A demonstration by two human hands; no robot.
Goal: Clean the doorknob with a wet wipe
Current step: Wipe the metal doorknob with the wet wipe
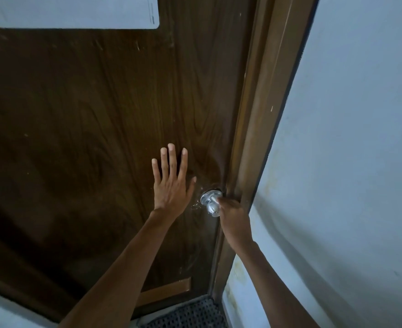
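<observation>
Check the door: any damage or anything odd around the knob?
Pale scuffs mark the door beside the doorknob, just under the left hand, with fainter scratches higher up. Yellowish stains run down the wall near the frame.

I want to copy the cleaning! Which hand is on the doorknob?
The right hand, by the door frame, is at the doorknob. The left hand just lies flat, fingers spread, on the door.

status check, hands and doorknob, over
Left hand flat on the wooden door, fingers spread. Right hand closed at the silver doorknob; wipe barely visible. Nothing blocking.
</observation>
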